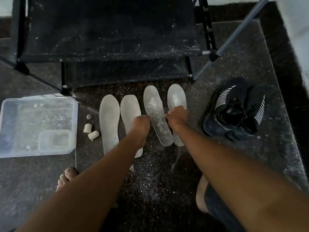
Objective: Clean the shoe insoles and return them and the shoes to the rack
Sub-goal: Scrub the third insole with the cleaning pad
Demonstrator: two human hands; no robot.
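Four pale insoles lie side by side on the dark speckled floor (242, 47) at the middle of the frame, toes pointing toward the black shoe rack (108, 36) that fills the upper part. The third insole (156, 113) and the fourth insole (176, 99) carry a scatter of white powder; the first insole (109, 121) and the second insole (129, 109) look bare. The left hand (141, 122) sits at the left edge of the third insole, over the second, and the right hand (177, 115) sits at its right edge, over the fourth; both have fingers curled down at the edges of that third insole, though whether they actually grip it cannot be told. White powder is strewn on the floor below the insoles. A pair of black shoes (234, 109) with white stripes stands at the right. At the left lie two small white caps (91, 131), and beyond them a clear plastic box (10, 128).
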